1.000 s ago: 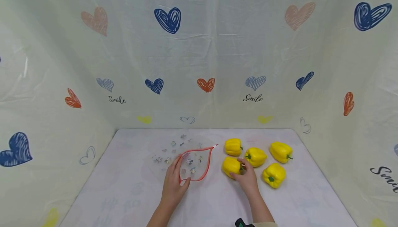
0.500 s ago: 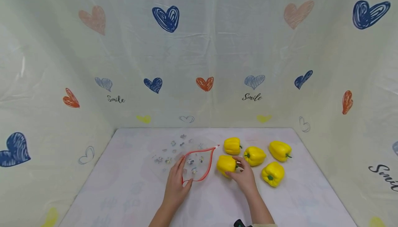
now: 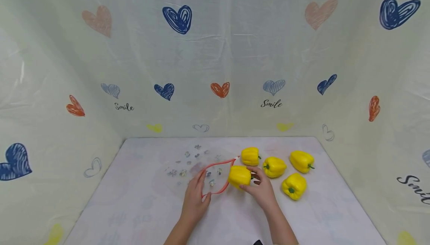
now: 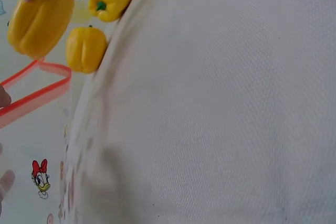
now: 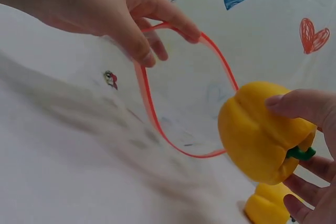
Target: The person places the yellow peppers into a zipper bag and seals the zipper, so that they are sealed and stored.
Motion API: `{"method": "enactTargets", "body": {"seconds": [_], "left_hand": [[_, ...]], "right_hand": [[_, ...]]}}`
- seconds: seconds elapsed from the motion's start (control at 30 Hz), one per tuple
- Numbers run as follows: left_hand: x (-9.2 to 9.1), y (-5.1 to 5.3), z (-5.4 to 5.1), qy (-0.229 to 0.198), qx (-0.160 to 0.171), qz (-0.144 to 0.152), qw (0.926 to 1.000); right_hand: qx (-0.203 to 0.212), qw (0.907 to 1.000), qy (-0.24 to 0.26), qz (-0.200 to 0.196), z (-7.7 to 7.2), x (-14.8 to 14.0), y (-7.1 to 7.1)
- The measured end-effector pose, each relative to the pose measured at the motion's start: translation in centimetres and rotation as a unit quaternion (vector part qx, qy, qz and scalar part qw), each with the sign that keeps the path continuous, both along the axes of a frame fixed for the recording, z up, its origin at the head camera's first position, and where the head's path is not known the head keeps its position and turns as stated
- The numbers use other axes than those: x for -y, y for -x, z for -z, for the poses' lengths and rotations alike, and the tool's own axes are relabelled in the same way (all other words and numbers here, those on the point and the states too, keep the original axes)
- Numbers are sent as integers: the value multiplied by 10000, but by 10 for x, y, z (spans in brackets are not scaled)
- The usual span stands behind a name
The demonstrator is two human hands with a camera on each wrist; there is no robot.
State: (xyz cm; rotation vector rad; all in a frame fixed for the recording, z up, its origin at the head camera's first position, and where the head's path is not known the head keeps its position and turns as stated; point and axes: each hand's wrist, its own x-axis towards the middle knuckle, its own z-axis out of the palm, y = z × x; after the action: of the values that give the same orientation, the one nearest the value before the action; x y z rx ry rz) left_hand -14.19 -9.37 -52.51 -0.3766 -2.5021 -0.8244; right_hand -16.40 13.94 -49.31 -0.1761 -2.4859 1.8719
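A clear zip bag [image 3: 183, 172] printed with small cartoon figures has a red zip edge [image 5: 149, 95] spread into a wide loop. My left hand [image 3: 196, 200] holds that edge at its left side, thumb and fingers apart along it. My right hand [image 3: 263, 189] grips a yellow bell pepper [image 3: 239, 176] by its stem end, thumb on one side and fingers on the other. In the head view this pepper overlaps the right side of the bag's mouth. The right wrist view shows its green stem [image 5: 301, 153] facing my palm.
Beyond the held pepper sits one yellow pepper [image 3: 250, 156], near the bag's white zip slider. To the right lie more yellow peppers: one [image 3: 274, 167] in the middle, one [image 3: 302, 162] farther back, one [image 3: 294, 187] nearer. A heart-printed curtain [image 3: 221, 51] surrounds the white table [image 3: 141, 196].
My right hand has carried the bell pepper leftward, from beside the other peppers to the bag's mouth. My left hand and the bag's edge have shifted slightly right.
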Motion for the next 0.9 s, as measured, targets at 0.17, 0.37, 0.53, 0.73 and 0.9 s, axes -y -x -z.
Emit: {"method": "enactTargets", "body": {"seconds": [0.17, 0.37, 0.53, 0.73, 0.9], "left_hand": [[-3, -3, 2, -88, 11, 169, 9998], [-7, -5, 1, -146, 90, 232, 9996], [-10, -7, 1, -143, 196, 199, 9995], [-14, -11, 2, -119, 221, 193, 9995], [-17, -12, 3, -101, 462, 179, 9987]], "right_hand": [[-43, 9999, 130, -56, -1, 9, 0], [-65, 9996, 192, -180, 0, 18, 1], [-77, 9997, 171, -179, 5, 23, 4], [54, 9998, 196, -54, 14, 30, 7], [96, 9998, 166, 64, 21, 35, 11]]}}
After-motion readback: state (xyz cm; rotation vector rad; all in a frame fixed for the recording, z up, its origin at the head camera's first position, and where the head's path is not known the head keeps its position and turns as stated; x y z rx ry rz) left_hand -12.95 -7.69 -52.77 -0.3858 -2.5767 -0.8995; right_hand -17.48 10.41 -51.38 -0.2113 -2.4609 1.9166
